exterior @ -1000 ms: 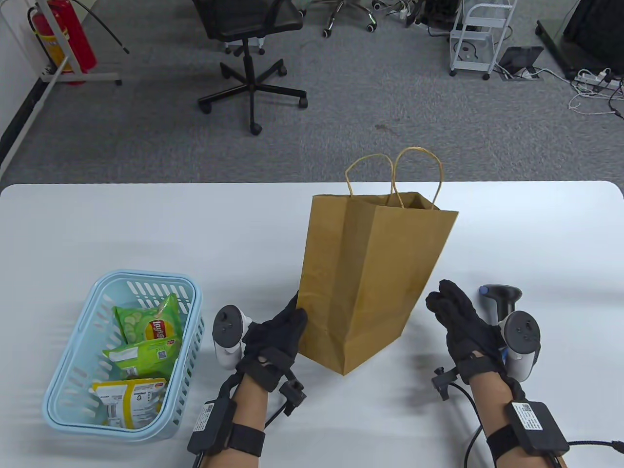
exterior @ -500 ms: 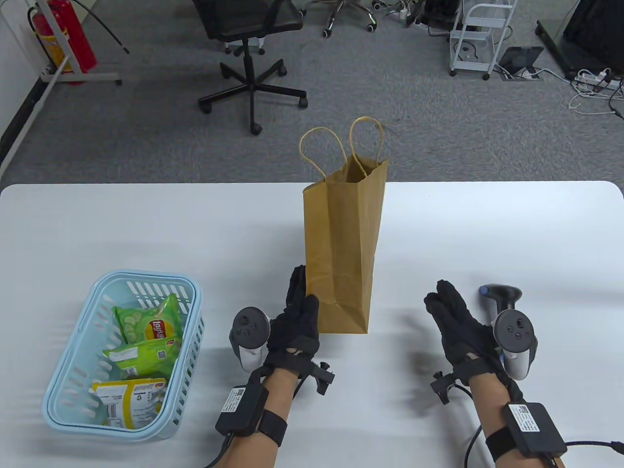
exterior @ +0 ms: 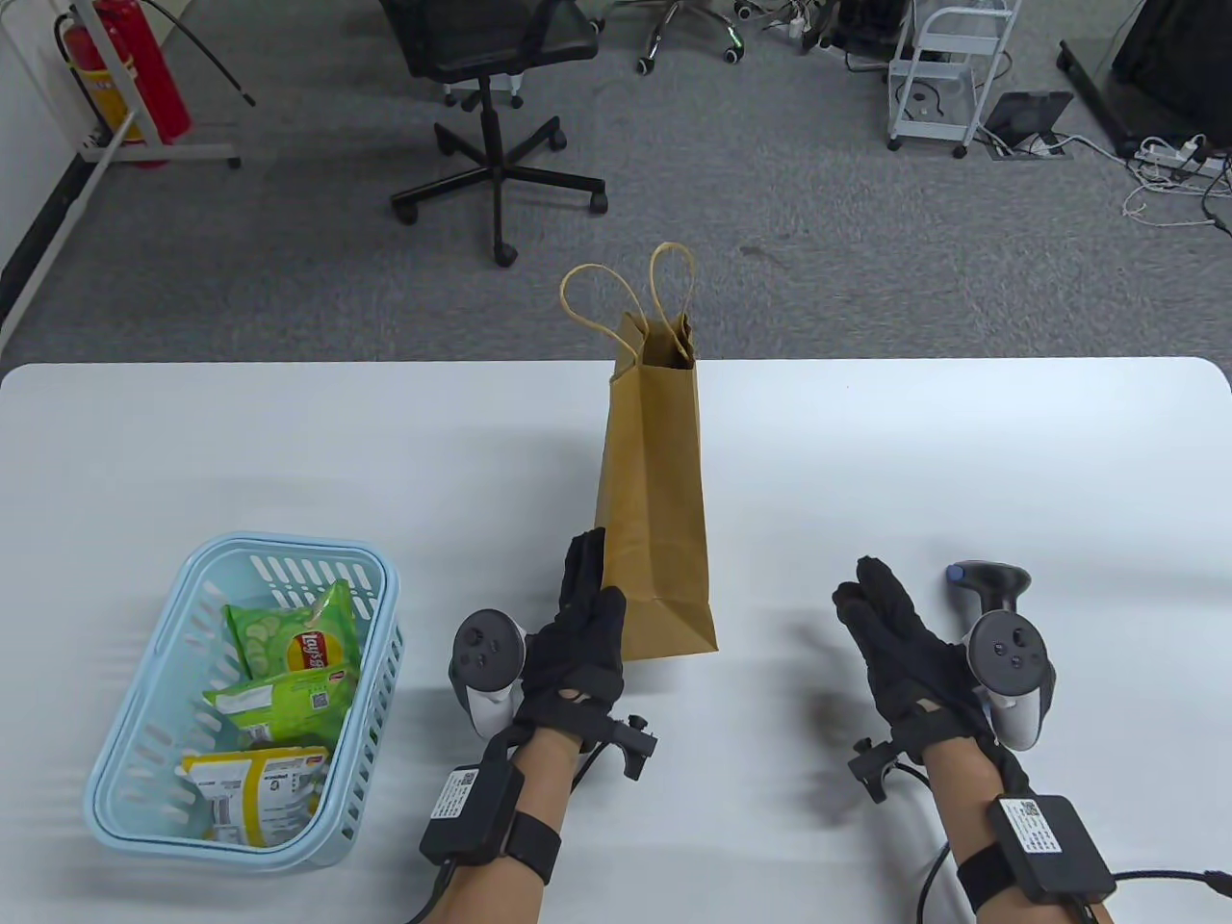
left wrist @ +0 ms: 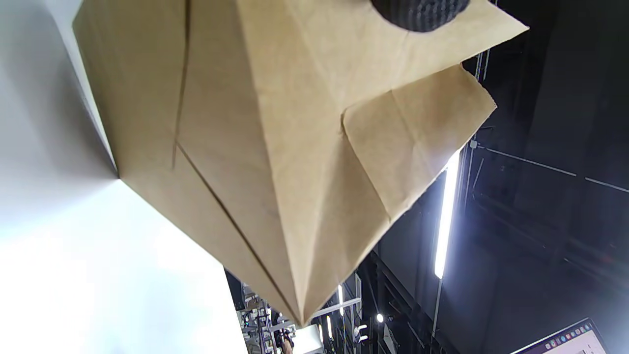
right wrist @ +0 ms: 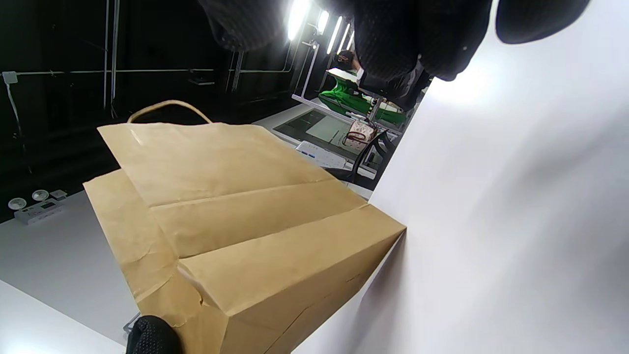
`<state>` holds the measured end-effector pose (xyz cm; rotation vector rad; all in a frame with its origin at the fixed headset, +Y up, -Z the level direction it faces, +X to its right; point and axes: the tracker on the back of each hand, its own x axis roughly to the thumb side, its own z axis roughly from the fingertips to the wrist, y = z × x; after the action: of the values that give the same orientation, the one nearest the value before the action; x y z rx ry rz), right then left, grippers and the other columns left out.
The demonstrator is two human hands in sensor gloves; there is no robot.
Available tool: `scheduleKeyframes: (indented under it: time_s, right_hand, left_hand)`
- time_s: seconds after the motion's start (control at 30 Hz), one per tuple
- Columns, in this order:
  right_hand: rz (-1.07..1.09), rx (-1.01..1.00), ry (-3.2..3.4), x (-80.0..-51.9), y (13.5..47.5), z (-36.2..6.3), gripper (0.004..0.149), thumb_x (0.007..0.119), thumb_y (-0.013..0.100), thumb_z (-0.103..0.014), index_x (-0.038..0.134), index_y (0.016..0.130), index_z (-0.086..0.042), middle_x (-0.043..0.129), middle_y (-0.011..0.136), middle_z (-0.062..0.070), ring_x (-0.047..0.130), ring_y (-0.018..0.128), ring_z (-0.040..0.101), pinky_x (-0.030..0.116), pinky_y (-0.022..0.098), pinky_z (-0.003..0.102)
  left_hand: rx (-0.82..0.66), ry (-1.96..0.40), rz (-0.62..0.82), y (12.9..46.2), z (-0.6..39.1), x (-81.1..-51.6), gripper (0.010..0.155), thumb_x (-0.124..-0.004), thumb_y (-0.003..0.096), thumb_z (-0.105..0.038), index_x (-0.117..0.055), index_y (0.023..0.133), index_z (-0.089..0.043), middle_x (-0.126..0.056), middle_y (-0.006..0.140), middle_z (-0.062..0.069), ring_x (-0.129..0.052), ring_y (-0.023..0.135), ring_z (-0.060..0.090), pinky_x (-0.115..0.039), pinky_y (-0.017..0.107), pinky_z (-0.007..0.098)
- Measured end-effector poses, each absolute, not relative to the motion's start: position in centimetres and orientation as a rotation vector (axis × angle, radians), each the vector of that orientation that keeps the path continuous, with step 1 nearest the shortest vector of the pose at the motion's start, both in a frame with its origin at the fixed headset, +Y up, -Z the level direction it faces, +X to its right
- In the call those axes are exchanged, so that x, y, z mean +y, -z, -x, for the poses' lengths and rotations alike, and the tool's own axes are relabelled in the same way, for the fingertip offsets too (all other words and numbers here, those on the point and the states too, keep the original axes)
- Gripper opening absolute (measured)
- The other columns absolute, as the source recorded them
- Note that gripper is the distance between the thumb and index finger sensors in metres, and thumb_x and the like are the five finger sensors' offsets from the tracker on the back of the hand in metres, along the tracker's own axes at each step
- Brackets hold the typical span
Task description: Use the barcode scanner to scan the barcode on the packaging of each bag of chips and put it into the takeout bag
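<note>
The brown paper takeout bag [exterior: 654,500] stands upright mid-table with a narrow side toward me and its handles up. It fills the left wrist view [left wrist: 295,147] and shows in the right wrist view [right wrist: 245,221]. My left hand [exterior: 592,587] touches the bag's lower left side with straight fingers; one fingertip [left wrist: 417,10] lies on the paper. My right hand [exterior: 866,597] hovers open to the right of the bag, apart from it. The black barcode scanner [exterior: 991,582] lies just right of that hand. Two green chip bags [exterior: 308,645] and a yellow one [exterior: 255,784] lie in the basket.
A light blue plastic basket [exterior: 125,731] sits at the front left of the white table [exterior: 962,452]. Beyond the table's far edge are an office chair [exterior: 491,58], a red fire extinguisher [exterior: 125,67] and a white cart [exterior: 948,77] on grey carpet.
The takeout bag has turned from its broad side to its narrow side and shifted left. My left hand followed along its base. The right hand and scanner stayed almost still.
</note>
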<state>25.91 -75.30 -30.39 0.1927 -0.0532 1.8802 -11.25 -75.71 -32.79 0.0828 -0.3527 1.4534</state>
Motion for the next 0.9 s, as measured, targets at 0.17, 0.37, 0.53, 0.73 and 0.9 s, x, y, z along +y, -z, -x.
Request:
scheduleKeyframes:
  time_s: [0.17, 0.37, 0.53, 0.73, 0.9]
  right_hand:
    - [-0.2, -0.042, -1.883, -75.3, 30.4, -25.8, 0.073, 0.062, 0.062, -0.033, 0.033, 0.112, 0.012, 0.063, 0.104, 0.039, 0.069, 0.092, 0.066, 0.054, 0.061, 0.081]
    - [-0.205, -0.033, -1.89, -75.4, 30.4, -25.6, 0.074, 0.062, 0.062, -0.033, 0.033, 0.112, 0.012, 0.062, 0.104, 0.04, 0.069, 0.092, 0.067, 0.054, 0.061, 0.081]
    - [-0.21, -0.01, -1.899, -75.6, 30.5, -25.5, 0.074, 0.062, 0.062, -0.034, 0.033, 0.112, 0.012, 0.062, 0.104, 0.04, 0.069, 0.092, 0.067, 0.054, 0.061, 0.081]
    - [-0.224, 0.012, -1.913, -75.6, 30.4, -25.0, 0.074, 0.062, 0.062, -0.034, 0.032, 0.112, 0.012, 0.062, 0.104, 0.04, 0.069, 0.092, 0.067, 0.054, 0.061, 0.081]
    - [-0.23, 0.027, -1.929, -75.8, 30.5, -24.8, 0.075, 0.062, 0.062, -0.034, 0.032, 0.112, 0.012, 0.061, 0.104, 0.041, 0.069, 0.092, 0.068, 0.054, 0.061, 0.081]
  left_hand:
    - [-0.368, -1.464, -0.057, 32.8, 11.0, -75.9, 0.065, -0.057, 0.0528, -0.041, -0.038, 0.114, -0.029, -0.02, 0.117, 0.019, -0.022, 0.101, 0.062, -0.035, 0.066, 0.075]
    - [-0.35, -1.478, 0.023, 32.5, 10.7, -76.1, 0.073, -0.063, 0.0542, -0.036, -0.027, 0.115, -0.019, -0.018, 0.116, 0.023, -0.021, 0.099, 0.064, -0.033, 0.064, 0.076]
    - [-0.286, -1.464, 0.094, 31.4, 11.0, -76.0, 0.077, -0.066, 0.0554, -0.029, -0.019, 0.113, -0.011, -0.017, 0.113, 0.029, -0.022, 0.097, 0.067, -0.034, 0.062, 0.077]
    - [-0.265, -1.439, 0.237, 31.4, 10.8, -76.5, 0.08, -0.071, 0.0548, -0.025, -0.019, 0.113, -0.006, -0.017, 0.111, 0.035, -0.022, 0.095, 0.069, -0.034, 0.06, 0.078]
    - [-0.26, -1.368, 0.427, 31.3, 9.6, -77.8, 0.084, -0.072, 0.0551, -0.026, -0.014, 0.112, -0.002, -0.012, 0.11, 0.037, -0.02, 0.094, 0.072, -0.033, 0.061, 0.08]
